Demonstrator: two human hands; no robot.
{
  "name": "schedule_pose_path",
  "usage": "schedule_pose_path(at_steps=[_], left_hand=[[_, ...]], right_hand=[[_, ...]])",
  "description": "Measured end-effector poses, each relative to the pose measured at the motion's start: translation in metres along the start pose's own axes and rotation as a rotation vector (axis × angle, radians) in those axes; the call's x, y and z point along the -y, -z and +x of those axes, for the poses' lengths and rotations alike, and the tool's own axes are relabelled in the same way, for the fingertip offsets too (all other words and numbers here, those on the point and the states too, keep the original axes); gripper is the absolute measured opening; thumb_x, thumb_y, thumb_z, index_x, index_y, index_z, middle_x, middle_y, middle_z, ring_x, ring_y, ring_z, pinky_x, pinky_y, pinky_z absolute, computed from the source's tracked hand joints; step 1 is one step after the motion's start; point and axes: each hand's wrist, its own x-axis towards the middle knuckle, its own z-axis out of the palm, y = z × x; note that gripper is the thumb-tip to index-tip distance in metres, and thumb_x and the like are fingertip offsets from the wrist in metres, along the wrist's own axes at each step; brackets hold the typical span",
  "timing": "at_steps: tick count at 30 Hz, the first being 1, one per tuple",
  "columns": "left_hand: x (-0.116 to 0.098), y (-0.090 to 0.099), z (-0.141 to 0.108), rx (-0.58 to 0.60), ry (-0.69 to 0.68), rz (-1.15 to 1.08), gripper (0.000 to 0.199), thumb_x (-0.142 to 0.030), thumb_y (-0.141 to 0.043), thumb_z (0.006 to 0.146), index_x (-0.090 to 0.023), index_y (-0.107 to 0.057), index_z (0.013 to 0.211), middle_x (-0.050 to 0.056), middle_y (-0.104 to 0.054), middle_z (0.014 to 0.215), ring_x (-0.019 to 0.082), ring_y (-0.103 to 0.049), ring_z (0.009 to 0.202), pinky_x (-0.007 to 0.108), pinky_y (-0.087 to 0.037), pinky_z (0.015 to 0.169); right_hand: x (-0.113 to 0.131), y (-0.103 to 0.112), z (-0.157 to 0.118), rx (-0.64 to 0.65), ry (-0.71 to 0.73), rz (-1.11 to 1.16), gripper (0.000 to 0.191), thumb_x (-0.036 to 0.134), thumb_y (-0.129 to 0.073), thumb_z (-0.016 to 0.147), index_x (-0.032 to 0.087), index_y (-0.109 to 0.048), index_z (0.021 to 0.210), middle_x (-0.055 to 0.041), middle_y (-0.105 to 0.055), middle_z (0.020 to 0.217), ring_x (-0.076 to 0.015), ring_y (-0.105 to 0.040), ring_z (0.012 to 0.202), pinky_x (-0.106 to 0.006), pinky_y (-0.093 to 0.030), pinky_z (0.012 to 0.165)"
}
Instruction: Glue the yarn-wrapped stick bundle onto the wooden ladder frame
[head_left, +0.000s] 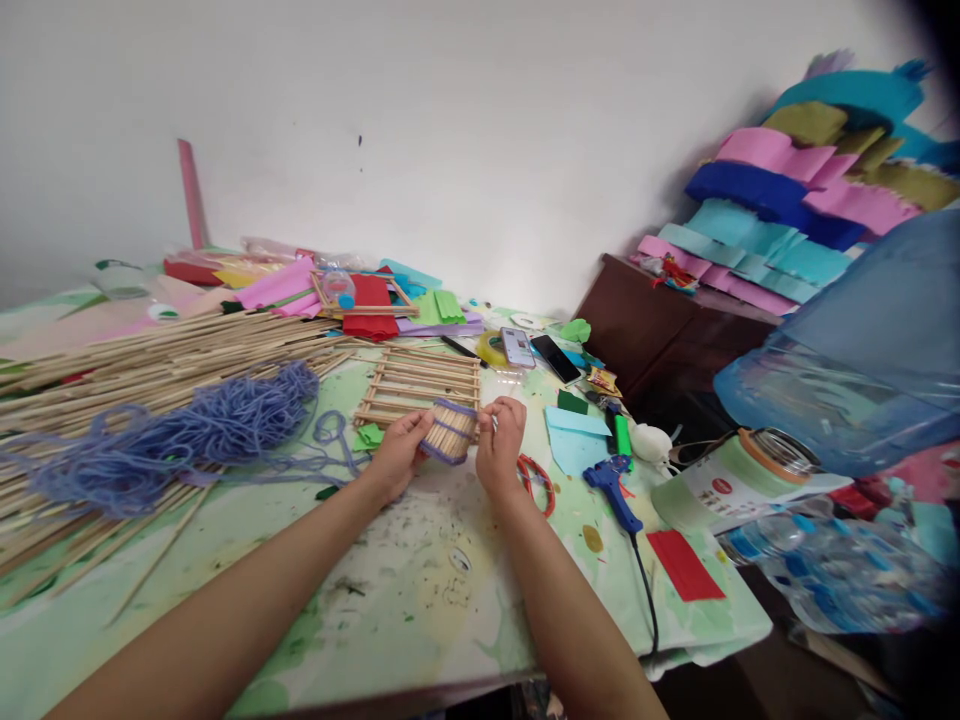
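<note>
- While both forearms reach in over the table (420, 640), the left hand (399, 458) grips the small stick piece (450, 432) by its left side, thumb and fingers closed on it.
- The right hand (501, 440) is at the right edge of the small stick piece, its thumb and fingers drawn in narrow; exactly what they pinch is too small to tell.
- The small stick piece is between the two hands, above the table and in front of the stick frame (427, 378); it is made of short pale sticks, with purple cord along its edges and across it.
- The stick frame, with its parallel rods, lies just beyond the hands, a scrap of green paper (368, 437) by its near left corner.
- To the left, the tangle of purple yarn (247, 410) lies on the long wooden sticks (150, 350), loose strands trailing toward the left hand.
- The coil of red wire (537, 486) is just beside the right wrist.
- Farther right lie light blue paper (576, 440), the blue glue gun (616, 492) with its black cord, and the red sheet (685, 565).
- Beyond these are the black phone (556, 358), a lighter phone (517, 347) and the yellow tape roll (491, 348).
- The green-and-white flask (712, 487) lies tilted at the right.
</note>
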Motion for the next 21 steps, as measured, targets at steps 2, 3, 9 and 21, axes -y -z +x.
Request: schedule_pose_path(at_steps=[2,3,9,21], left_hand=[[-0.002,0.004,0.005,-0.047,-0.019,-0.051,0.025,-0.035,-0.071,0.068,-0.014,-0.064,0.079,0.000,-0.063,0.068,0.008,-0.055,0.056,0.019,-0.047,0.053],[-0.003,0.006,0.007,-0.071,-0.028,-0.076,0.023,-0.034,-0.070,0.070,-0.014,-0.064,0.080,0.000,-0.063,0.069,0.008,-0.055,0.056,0.018,-0.047,0.053],[-0.010,0.014,0.017,-0.178,-0.062,-0.184,0.012,-0.028,-0.061,0.080,-0.017,-0.062,0.084,-0.001,-0.066,0.072,0.008,-0.056,0.054,0.018,-0.048,0.050],[-0.013,0.014,0.017,-0.194,-0.075,-0.246,0.012,-0.026,-0.055,0.085,-0.017,-0.063,0.086,-0.001,-0.067,0.073,0.009,-0.060,0.056,0.018,-0.047,0.048]], right_hand=[[-0.002,0.000,0.001,-0.081,-0.074,0.044,0.020,0.028,-0.034,0.091,0.020,-0.048,0.079,-0.0068,-0.049,0.092,-0.0195,-0.045,0.094,-0.037,-0.036,0.086],[-0.003,0.000,0.001,-0.122,-0.114,0.078,0.021,0.029,-0.033,0.091,0.020,-0.047,0.078,-0.0062,-0.048,0.091,-0.0187,-0.046,0.092,-0.036,-0.037,0.086],[-0.011,0.000,0.003,-0.120,-0.277,0.245,0.032,0.036,-0.033,0.091,0.021,-0.035,0.063,0.0011,-0.038,0.067,-0.0136,-0.040,0.067,-0.026,-0.036,0.065],[-0.047,-0.016,0.008,0.166,-0.552,-0.048,0.024,0.031,-0.047,0.078,0.015,-0.055,0.094,-0.0094,-0.062,0.095,-0.0186,-0.057,0.085,-0.030,-0.043,0.076]])
